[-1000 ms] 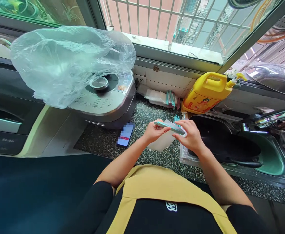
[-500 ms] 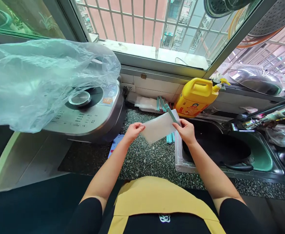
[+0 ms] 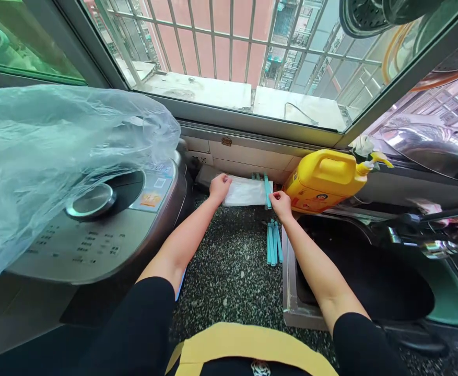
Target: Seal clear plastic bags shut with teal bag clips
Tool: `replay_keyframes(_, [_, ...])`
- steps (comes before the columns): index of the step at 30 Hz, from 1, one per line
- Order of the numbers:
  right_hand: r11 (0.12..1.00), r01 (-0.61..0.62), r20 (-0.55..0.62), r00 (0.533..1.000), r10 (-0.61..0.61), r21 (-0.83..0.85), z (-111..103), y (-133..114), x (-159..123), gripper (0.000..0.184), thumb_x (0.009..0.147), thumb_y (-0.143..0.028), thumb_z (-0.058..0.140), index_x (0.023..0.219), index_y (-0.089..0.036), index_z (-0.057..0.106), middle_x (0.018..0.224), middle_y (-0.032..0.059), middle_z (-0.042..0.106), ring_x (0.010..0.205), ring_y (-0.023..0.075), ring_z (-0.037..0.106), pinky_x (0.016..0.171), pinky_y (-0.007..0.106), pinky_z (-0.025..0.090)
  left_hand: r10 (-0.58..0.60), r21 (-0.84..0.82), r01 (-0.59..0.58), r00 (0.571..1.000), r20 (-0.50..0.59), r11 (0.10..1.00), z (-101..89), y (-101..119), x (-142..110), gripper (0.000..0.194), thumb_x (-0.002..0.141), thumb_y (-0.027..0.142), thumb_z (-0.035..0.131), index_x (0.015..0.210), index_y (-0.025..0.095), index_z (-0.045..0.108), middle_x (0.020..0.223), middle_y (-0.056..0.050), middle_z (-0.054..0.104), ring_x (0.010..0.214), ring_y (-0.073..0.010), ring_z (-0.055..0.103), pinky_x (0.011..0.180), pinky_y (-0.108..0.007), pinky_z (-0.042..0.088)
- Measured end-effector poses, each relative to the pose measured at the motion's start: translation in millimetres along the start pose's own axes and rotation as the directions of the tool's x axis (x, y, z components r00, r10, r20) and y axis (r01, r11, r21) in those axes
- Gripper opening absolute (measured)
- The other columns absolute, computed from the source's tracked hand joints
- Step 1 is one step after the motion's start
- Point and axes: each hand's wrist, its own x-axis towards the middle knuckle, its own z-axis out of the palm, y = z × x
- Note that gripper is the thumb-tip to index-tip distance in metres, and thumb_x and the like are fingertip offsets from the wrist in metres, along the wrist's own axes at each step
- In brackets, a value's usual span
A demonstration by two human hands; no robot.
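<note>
A flat, translucent white plastic bag [image 3: 246,191] lies over the stack of similar bags by the tiled wall. Across its right end runs a teal sealing clip [image 3: 268,189]. My left hand [image 3: 220,188] is closed, pinching the bag's left end. At the other end, the fingers of my right hand [image 3: 280,203] are pinched at the bag's right edge, beside the clip. Several loose teal sealing clips [image 3: 274,243] lie on the counter below my right hand. Most of the stack underneath is hidden by the bag.
A rice cooker [image 3: 134,230] under a big clear plastic bag [image 3: 56,151] stands left. To the right are a yellow pump jug [image 3: 325,180] and a sink [image 3: 451,297] holding a black pan [image 3: 370,277]. A barred window rises behind the speckled counter [image 3: 229,282].
Both hands have carried the clipped bag forward from above the counter to the stack at the wall. Earlier the fingers were working along the clip; then the bag was stretched between the hands.
</note>
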Motion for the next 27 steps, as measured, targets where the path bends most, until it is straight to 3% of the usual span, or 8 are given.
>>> replay_keyframes(7, [0.996, -0.062, 0.003, 0.998, 0.063, -0.058, 29.1, 24.8, 30.1, 0.011, 0.067, -0.029, 0.057, 0.063, -0.018, 0.056, 0.067, 0.0082, 0.066, 0.065, 0.0213, 0.06, 0.065, 0.032, 0.043, -0.029, 0.235, 0.014, 0.998, 0.06, 0.972, 26.8, -9.9, 40.5, 0.021, 0.083, 0.029, 0.056, 0.094, 0.019, 0.069, 0.104, -0.012, 0.071, 0.104, -0.0289, 0.062, 0.079, -0.033, 0.043])
replay_keyframes(16, [0.994, -0.081, 0.015, 0.996, 0.082, -0.079, 31.0, 45.1, 30.6, 0.012, 0.065, -0.03, 0.057, 0.06, -0.019, 0.055, 0.064, 0.0074, 0.066, 0.063, 0.0208, 0.059, 0.063, 0.03, 0.043, -0.095, 0.319, 0.063, 0.992, 0.087, 0.946, 38.9, -28.7, 47.6, 0.026, 0.083, 0.028, 0.054, 0.104, 0.018, 0.066, 0.105, -0.015, 0.069, 0.104, -0.0327, 0.061, 0.08, -0.037, 0.045])
replay_keyframes(22, [0.999, -0.015, -0.029, 0.999, 0.013, -0.051, 18.2, 29.4, 22.7, 0.018, 0.063, -0.036, 0.054, 0.059, -0.02, 0.052, 0.062, 0.0083, 0.065, 0.061, 0.0206, 0.058, 0.062, 0.032, 0.044, -0.068, 0.254, 0.072, 0.997, -0.025, 0.965, 21.1, -12.8, 35.0, 0.043, 0.082, 0.021, 0.056, 0.124, 0.011, 0.052, 0.125, -0.022, 0.055, 0.116, -0.0343, 0.054, 0.091, -0.04, 0.042])
replay_keyframes(24, [0.999, 0.035, -0.029, 0.999, -0.036, -0.024, 10.6, 17.7, 15.7, 0.022, 0.063, -0.041, 0.053, 0.059, -0.019, 0.053, 0.061, 0.0083, 0.063, 0.06, 0.0205, 0.056, 0.062, 0.033, 0.044, -0.05, 0.222, 0.063, 0.996, -0.068, 0.973, 9.9, -4.2, 25.1, 0.038, 0.084, 0.02, 0.054, 0.121, 0.01, 0.054, 0.125, -0.023, 0.054, 0.118, -0.0325, 0.053, 0.094, -0.039, 0.041])
replay_keyframes(27, [0.991, 0.127, -0.016, 0.992, -0.127, 0.029, 0.9, -5.8, 3.8, 0.03, 0.063, -0.049, 0.051, 0.062, -0.019, 0.054, 0.06, 0.0074, 0.062, 0.058, 0.0199, 0.054, 0.06, 0.034, 0.043, 0.003, 0.162, 0.009, 0.997, -0.073, 0.987, -7.9, 12.7, 5.4, 0.023, 0.084, 0.021, 0.056, 0.104, 0.012, 0.062, 0.111, -0.016, 0.062, 0.104, -0.0256, 0.061, 0.088, -0.034, 0.046])
